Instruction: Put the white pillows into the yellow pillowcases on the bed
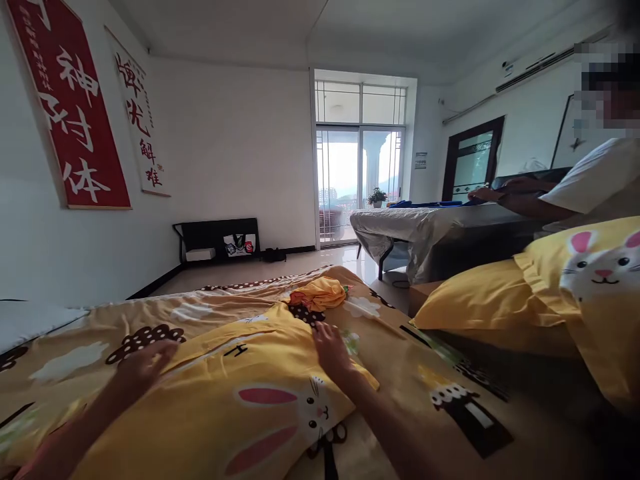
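Two hands [153, 361] [331, 348] at edges of yellow pillow [200, 407], patterned sheet [400, 373] around, floor [303, 258] beyond

Out spread the patterned sheet [400, 383], yellow rabbit pillowcase [215, 397] between left hand [149, 360] and right hand [331, 347], bunched cloth [323, 293] just beyond the right!

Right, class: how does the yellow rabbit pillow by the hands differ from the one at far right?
The front pillow has its rabbit print sideways; the far-right pillow has its rabbit upright. The left hand and right hand are at the front pillow, while neither is near the far-right pillow. Both are yellow with a pink-eared white rabbit.
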### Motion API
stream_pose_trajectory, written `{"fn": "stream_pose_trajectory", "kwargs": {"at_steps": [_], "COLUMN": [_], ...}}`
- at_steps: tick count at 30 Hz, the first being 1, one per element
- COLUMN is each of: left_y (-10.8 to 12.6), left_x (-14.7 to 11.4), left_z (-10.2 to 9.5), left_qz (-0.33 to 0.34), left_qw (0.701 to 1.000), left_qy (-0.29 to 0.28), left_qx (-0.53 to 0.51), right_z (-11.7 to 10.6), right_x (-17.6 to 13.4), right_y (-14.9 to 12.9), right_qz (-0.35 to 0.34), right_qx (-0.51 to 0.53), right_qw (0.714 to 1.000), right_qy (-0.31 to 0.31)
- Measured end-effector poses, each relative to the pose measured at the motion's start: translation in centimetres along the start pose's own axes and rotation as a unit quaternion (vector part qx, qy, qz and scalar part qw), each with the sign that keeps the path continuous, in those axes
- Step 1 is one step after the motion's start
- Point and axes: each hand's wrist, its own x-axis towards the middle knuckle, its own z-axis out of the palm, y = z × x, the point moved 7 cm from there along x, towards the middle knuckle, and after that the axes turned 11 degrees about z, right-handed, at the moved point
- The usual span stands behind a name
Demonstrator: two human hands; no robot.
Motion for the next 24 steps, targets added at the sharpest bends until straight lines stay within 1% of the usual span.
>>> {"fn": "stream_pose_trajectory", "kwargs": {"at_steps": [2,3,4,5,6,7,9,10,12,14,16,18,19,21,23,24], "left_y": [3.2,4.5,5.2,5.5,5.5,5.3,4.4,3.6,1.5,-1.2,-3.8,-5.9,-6.8,-7.8,-7.7,-7.2], "left_x": [0.8,0.7,0.4,0.1,-0.3,-0.5,-0.8,-0.8,-1.1,-2.0,-3.2,-4.5,-5.2,-6.3,-7.1,-7.3], "left_z": [4.9,7.0,8.6,9.8,10.5,10.8,10.4,9.8,8.0,6.3,5.5,5.1,4.9,4.5,3.9,3.6], "left_qz": [0.089,0.114,0.115,0.107,0.094,0.082,0.073,0.064,0.027,-0.028,-0.077,-0.112,-0.129,-0.158,-0.166,-0.157], "left_qw": [0.992,0.989,0.988,0.99,0.991,0.992,0.992,0.993,0.997,0.995,0.992,0.991,0.989,0.986,0.985,0.986], "left_qy": [-0.067,-0.085,-0.093,-0.095,-0.095,-0.096,-0.097,-0.089,-0.045,0.004,0.018,0.01,0.002,-0.022,-0.046,-0.055], "left_qx": [-0.057,-0.048,-0.031,-0.012,0.005,0.014,0.022,0.03,0.06,0.091,0.094,0.077,0.067,0.047,0.027,0.017], "right_z": [-1.1,-1.1,-0.7,0.2,1.4,2.7,4.7,5.1,5.3,5.1,5.1,5.8,6.3,7.2,7.6,7.2], "right_x": [0.9,1.1,1.0,0.8,0.4,0.0,-0.8,-1.2,-1.8,-2.3,-3.0,-3.7,-4.1,-5.1,-6.3,-6.9], "right_y": [-5.5,-8.1,-10.2,-11.9,-13.1,-13.8,-14.0,-13.6,-12.4,-11.0,-9.2,-6.3,-4.3,0.9,6.9,9.6], "right_qz": [-0.066,-0.102,-0.131,-0.15,-0.159,-0.161,-0.157,-0.153,-0.148,-0.141,-0.134,-0.115,-0.095,-0.034,0.048,0.084], "right_qx": [0.056,0.111,0.159,0.201,0.233,0.25,0.27,0.278,0.287,0.287,0.275,0.245,0.223,0.166,0.094,0.063], "right_qw": [0.996,0.988,0.978,0.968,0.959,0.954,0.947,0.945,0.943,0.944,0.948,0.957,0.962,0.973,0.977,0.975], "right_qy": [0.027,0.035,0.029,0.013,-0.012,-0.04,-0.075,-0.078,-0.077,-0.077,-0.087,-0.108,-0.123,-0.155,-0.188,-0.198]}}
